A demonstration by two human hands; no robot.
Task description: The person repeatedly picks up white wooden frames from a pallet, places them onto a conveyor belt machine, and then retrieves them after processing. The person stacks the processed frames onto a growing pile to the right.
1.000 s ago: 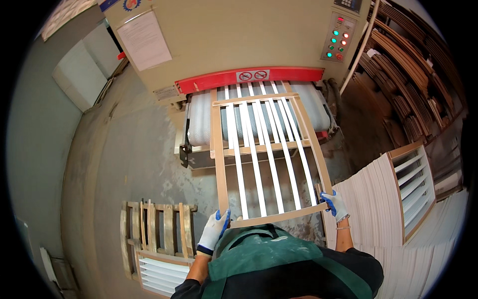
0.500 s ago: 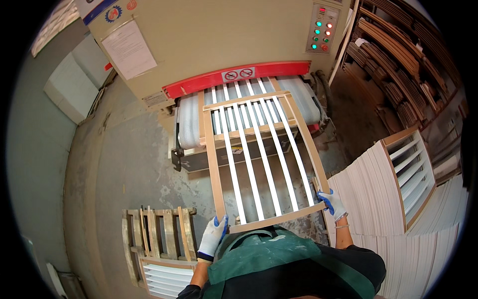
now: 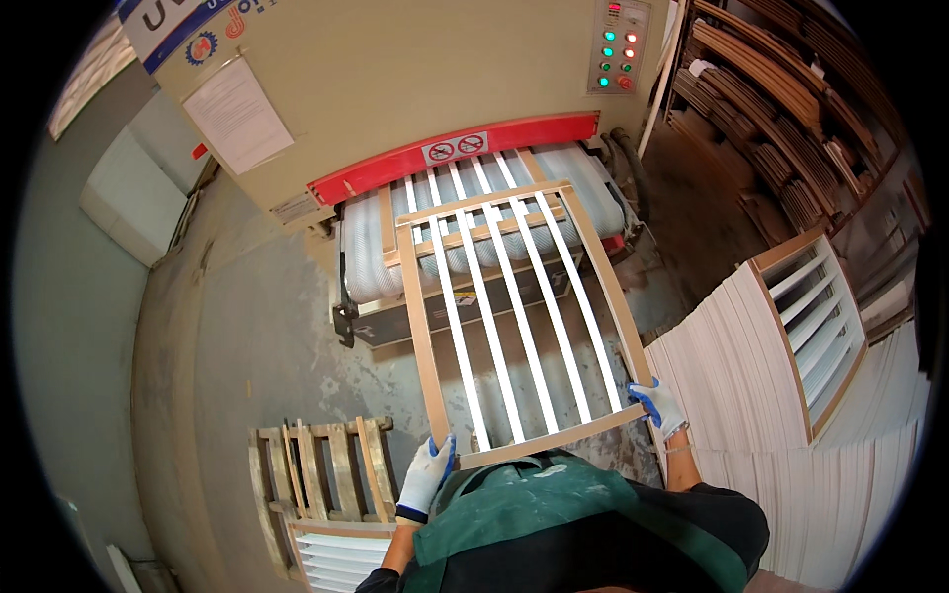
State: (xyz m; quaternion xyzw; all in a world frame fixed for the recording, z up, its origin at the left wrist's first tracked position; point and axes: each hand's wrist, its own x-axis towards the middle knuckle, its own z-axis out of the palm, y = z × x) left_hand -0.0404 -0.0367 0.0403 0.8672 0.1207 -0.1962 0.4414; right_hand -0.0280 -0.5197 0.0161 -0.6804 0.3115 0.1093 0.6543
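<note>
My gloved left hand point(image 3: 427, 478) is closed on the near left corner of a slatted frame point(image 3: 421, 341) with a brown border and white slats. The near right corner is gripped by my gloved right hand point(image 3: 660, 405). Held in front of my green apron point(image 3: 554, 494), the frame slants away toward a machine, its far end over the conveyor belt point(image 3: 366, 259). A second slatted frame point(image 3: 387, 215) lies on that belt, partly under the held one. Its far part is hidden beneath the machine's red guard bar point(image 3: 371, 170).
A beige machine point(image 3: 395, 79) with a lit control panel point(image 3: 618, 54) stands ahead. At right is a tall stack of frames point(image 3: 722, 346), with one slatted frame point(image 3: 759, 287) leaning there. A wooden pallet point(image 3: 341, 465) lies at left; a rack of brown strips point(image 3: 751, 79) stands far right.
The second frame has moved farther under the red guard bar. Both hands keep their grip on the held frame, and the view has shifted slightly.
</note>
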